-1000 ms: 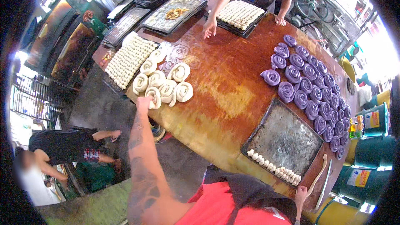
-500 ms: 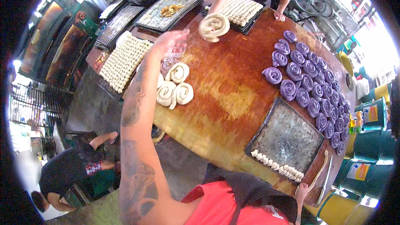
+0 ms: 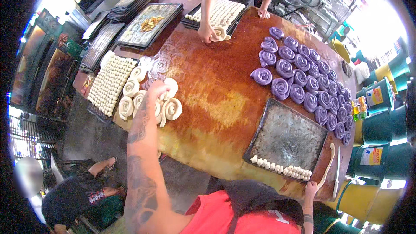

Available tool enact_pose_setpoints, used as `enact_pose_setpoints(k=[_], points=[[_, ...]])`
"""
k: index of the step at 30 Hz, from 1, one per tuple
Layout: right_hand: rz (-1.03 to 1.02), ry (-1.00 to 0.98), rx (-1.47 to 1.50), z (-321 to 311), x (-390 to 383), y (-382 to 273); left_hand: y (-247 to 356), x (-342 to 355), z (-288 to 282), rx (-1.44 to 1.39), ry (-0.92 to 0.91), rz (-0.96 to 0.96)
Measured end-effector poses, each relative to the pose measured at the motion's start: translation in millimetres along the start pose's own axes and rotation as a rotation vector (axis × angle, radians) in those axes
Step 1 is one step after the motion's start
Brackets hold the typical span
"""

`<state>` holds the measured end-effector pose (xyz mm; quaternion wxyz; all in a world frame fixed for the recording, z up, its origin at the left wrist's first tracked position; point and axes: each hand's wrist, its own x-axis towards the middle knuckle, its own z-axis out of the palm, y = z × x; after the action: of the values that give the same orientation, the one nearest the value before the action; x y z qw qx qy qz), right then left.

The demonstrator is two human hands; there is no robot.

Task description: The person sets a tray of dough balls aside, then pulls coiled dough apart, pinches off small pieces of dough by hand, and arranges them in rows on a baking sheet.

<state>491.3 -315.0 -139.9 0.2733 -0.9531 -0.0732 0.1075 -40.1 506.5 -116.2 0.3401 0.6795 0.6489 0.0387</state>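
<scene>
My left arm reaches far across the table, and my left hand [image 3: 157,87] is closed on a white dough coil [image 3: 171,88] at the edge of a cluster of white coils [image 3: 131,87]. My right hand [image 3: 311,187] is closed around the near end of a thin white dough rope [image 3: 328,164] at the table's front right edge. Beside it lies a dark metal tray [image 3: 290,132] with a row of small dough pieces [image 3: 281,168] along its near side. Right of the rope is a long narrow blade-like tool [image 3: 337,171].
Many purple dough coils [image 3: 299,78] cover the table's right side. Across it, a co-worker's hand [image 3: 206,34] touches a white coil [image 3: 219,34] beside a filled tray [image 3: 229,11]. Another filled tray [image 3: 110,82] stands left. Green bins [image 3: 379,123] stand right; someone crouches lower left.
My left hand has drawn back from its outstretched reach to the white coils. The coil blurred above the table is now at the co-worker's hand by the far tray. The view has shifted.
</scene>
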Motion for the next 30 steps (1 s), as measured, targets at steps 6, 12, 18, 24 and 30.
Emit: enact_pose_setpoints(k=[6,12,18,24,30], points=[[0.049,0.009,-0.008,21,2,-3,58,-9,-9,0.336,-0.457,0.390],[0.043,0.064,-0.024,14,-8,3,102,-40,47,0.304,-0.408,0.494],[0.009,0.020,0.017,15,-17,-23,172,-88,96,-0.247,-0.749,0.585],[0.073,-0.021,0.000,13,-15,-19,118,-81,69,0.154,-0.045,0.551],[-0.047,0.052,-0.115,20,-1,10,-4,-89,9,0.460,-0.075,0.446]])
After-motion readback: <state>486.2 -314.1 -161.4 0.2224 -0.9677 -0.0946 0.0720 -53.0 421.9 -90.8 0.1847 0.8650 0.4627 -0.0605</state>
